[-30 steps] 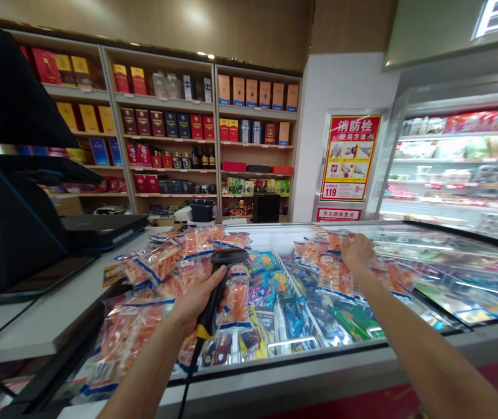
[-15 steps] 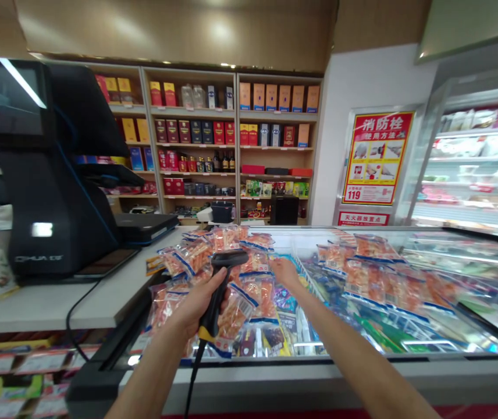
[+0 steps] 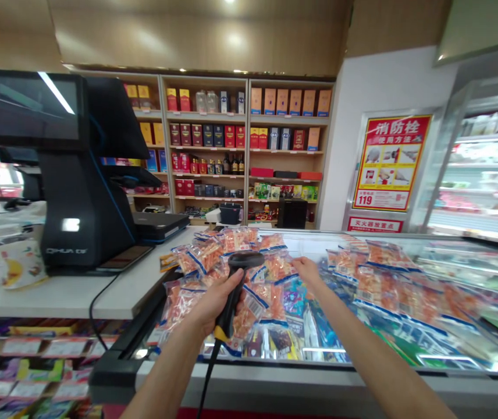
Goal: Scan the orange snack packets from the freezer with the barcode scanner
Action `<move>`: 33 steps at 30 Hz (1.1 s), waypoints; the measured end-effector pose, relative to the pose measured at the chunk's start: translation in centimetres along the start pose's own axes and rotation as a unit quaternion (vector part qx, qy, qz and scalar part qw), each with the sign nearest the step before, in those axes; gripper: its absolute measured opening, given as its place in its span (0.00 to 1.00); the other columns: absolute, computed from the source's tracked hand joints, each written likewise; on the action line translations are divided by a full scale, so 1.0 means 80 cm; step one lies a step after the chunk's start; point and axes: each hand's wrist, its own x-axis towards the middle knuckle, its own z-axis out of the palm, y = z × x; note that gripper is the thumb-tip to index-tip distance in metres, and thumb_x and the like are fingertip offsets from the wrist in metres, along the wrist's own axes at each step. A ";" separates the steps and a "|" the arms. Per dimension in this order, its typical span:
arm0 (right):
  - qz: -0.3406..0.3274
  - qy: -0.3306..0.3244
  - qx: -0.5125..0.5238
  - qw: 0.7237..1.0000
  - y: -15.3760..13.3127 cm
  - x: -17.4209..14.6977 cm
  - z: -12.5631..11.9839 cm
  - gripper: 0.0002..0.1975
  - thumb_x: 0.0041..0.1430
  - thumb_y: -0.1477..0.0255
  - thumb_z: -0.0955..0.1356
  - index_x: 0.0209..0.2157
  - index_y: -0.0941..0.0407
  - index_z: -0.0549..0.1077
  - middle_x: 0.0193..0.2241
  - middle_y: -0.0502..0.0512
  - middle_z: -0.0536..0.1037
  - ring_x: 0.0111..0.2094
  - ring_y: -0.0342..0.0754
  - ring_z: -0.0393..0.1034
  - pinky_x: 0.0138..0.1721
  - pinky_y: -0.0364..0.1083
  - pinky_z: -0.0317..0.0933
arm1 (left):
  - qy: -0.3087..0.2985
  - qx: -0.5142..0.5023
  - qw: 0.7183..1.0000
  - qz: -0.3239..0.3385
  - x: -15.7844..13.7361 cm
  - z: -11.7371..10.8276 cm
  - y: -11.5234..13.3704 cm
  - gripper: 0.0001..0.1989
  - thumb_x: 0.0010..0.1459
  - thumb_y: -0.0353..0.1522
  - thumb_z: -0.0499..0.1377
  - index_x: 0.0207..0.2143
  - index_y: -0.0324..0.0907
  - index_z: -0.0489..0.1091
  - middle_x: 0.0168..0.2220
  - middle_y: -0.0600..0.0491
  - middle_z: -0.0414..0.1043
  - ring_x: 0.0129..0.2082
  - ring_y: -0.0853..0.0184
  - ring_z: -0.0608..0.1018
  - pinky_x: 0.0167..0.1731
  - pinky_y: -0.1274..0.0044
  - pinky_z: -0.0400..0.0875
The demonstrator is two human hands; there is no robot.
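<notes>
My left hand is wrapped round the handle of a black barcode scanner, its head held above a pile of clear packets with orange-coloured food and blue edges. A cable runs down from the scanner's yellow-trimmed base. To the right, my right hand pinches the edge of one such food packet, just beside the scanner head. More of these packets lie heaped under and left of the scanner. A second group of packets lies on the glass to the right of my right hand.
The packets lie on a glass-topped chest freezer with colourful goods below the glass. A black checkout terminal stands on the white counter at left. Shelves of boxes line the back wall; a lit refrigerated case is at right.
The view has turned a little left. My right hand has drawn the pinched packet slightly to the right, away from the scanner head. My left hand still grips the scanner.
</notes>
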 end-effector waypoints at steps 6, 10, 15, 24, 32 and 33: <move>-0.093 0.065 -0.002 0.994 0.038 -0.008 -0.067 0.11 0.45 0.64 0.60 0.26 0.57 0.67 0.23 0.54 0.73 0.27 0.48 0.66 0.30 0.45 0.58 | -0.033 0.012 0.999 -0.003 0.005 0.021 -0.007 0.17 0.44 0.45 0.56 0.26 0.40 0.59 0.15 0.60 0.62 0.12 0.76 0.64 0.11 0.84 0.57; -0.133 0.093 -0.044 0.986 0.055 -0.015 -0.087 0.12 0.47 0.63 0.60 0.28 0.56 0.66 0.27 0.54 0.72 0.31 0.48 0.66 0.36 0.46 0.57 | -0.052 0.025 0.998 -0.006 0.008 0.037 -0.007 0.17 0.45 0.45 0.55 0.28 0.40 0.60 0.16 0.59 0.62 0.12 0.77 0.64 0.12 0.84 0.56; -0.133 0.080 -0.060 0.986 0.056 -0.023 -0.088 0.12 0.48 0.63 0.59 0.28 0.56 0.65 0.29 0.55 0.73 0.32 0.48 0.66 0.36 0.45 0.56 | -0.083 0.011 0.996 -0.014 0.011 0.053 -0.005 0.18 0.45 0.45 0.55 0.28 0.39 0.61 0.16 0.59 0.62 0.12 0.77 0.64 0.12 0.84 0.55; -0.159 0.045 -0.067 0.984 0.047 -0.034 -0.084 0.11 0.49 0.65 0.59 0.27 0.57 0.66 0.30 0.55 0.74 0.31 0.47 0.66 0.35 0.44 0.56 | -0.112 -0.005 0.994 -0.017 0.019 0.060 -0.010 0.18 0.46 0.45 0.54 0.27 0.38 0.61 0.16 0.58 0.63 0.13 0.77 0.65 0.13 0.84 0.56; -0.145 0.172 -0.062 0.972 0.046 -0.005 -0.109 0.13 0.49 0.64 0.58 0.29 0.58 0.67 0.28 0.57 0.73 0.31 0.48 0.66 0.34 0.46 0.58 | -0.087 0.012 0.996 -0.011 0.023 0.061 -0.010 0.17 0.46 0.46 0.54 0.26 0.39 0.60 0.16 0.58 0.62 0.12 0.76 0.65 0.12 0.84 0.56; -0.147 0.191 -0.070 0.968 0.044 0.005 -0.115 0.13 0.48 0.65 0.58 0.29 0.59 0.67 0.28 0.58 0.73 0.31 0.48 0.66 0.34 0.46 0.58 | -0.083 0.012 0.996 -0.012 0.023 0.062 -0.010 0.17 0.46 0.45 0.54 0.26 0.39 0.59 0.16 0.58 0.63 0.12 0.76 0.65 0.12 0.84 0.56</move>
